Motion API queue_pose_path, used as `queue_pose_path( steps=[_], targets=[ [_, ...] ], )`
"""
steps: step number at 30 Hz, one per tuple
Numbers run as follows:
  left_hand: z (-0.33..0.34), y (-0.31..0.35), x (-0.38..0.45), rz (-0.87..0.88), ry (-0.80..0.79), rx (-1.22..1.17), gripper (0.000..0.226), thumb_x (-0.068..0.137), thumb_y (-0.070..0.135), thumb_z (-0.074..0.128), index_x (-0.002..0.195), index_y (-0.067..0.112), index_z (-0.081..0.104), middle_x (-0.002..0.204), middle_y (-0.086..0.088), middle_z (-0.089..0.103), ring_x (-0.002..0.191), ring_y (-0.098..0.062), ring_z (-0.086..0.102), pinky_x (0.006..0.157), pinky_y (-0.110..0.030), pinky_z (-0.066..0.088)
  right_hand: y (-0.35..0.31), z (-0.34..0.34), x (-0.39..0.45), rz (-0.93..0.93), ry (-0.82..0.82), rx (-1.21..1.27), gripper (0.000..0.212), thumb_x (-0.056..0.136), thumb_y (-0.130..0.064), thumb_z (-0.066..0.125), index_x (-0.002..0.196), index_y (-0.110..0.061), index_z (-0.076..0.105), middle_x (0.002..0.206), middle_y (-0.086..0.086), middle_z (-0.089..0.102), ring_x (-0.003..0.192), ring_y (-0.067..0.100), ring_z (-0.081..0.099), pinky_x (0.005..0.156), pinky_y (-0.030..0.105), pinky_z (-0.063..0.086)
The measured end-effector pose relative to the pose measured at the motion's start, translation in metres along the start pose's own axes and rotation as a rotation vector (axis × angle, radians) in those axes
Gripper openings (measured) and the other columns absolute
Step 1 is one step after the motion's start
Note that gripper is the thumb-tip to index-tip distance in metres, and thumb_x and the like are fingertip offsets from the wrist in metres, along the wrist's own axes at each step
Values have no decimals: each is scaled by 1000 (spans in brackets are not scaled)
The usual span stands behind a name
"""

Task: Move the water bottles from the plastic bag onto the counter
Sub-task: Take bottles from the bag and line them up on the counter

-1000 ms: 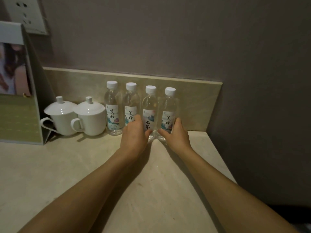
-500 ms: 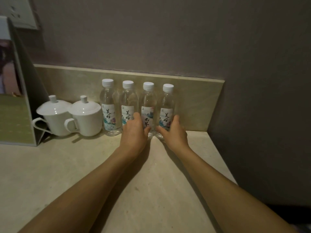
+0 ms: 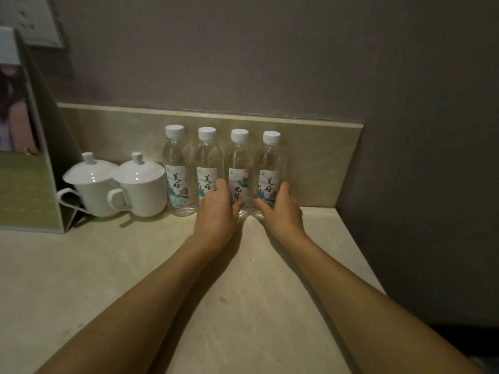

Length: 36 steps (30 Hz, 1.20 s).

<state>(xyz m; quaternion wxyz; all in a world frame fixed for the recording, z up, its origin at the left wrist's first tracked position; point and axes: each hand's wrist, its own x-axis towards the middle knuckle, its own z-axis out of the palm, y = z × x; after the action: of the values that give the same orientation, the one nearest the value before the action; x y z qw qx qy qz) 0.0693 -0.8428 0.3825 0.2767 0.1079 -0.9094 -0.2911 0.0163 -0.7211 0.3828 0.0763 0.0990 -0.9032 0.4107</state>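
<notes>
Standing upright in a row on the surface (image 3: 243,279), four water bottles (image 3: 208,168) are unchanged from a second ago; the left hand (image 3: 216,209) and right hand (image 3: 280,211) remain curled around two, suggesting final alignment.

Four clear, white-capped water bottles (image 3: 208,168) stand upright in a touching row on the counter (image 3: 135,265), mid-frame.
</notes>
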Motion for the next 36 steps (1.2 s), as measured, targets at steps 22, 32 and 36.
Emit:
queue_pose_path(
  steps=[22,32,36],
  targets=[
    [-14,6,-18,-53,-19,-78,17,97,24,57,92,7,60,83,-8,65,78,-25,63,74,-41,55,-10,-19,-31,77,-24,137,44,89,-26,67,124,-9,47,127,12,59,114,29,58,94,45,51],
    [-6,35,-40,-1,-74,-242,30,100,18,40,96,3,66,89,-16,70,83,-32,67,78,-49,56,-4,-51,-61,4,110,182,20,90,-31,61,101,-15,63,86,3,70,82,23,67,80,46,56],
    [-3,60,-53,8,-114,-307,34,100,21,38,94,4,66,89,-16,70,84,-34,67,78,-50,56,9,-71,-71,39,140,211,21,89,-32,61,102,-16,65,88,7,72,86,25,69,82,49,56]
  ],
)
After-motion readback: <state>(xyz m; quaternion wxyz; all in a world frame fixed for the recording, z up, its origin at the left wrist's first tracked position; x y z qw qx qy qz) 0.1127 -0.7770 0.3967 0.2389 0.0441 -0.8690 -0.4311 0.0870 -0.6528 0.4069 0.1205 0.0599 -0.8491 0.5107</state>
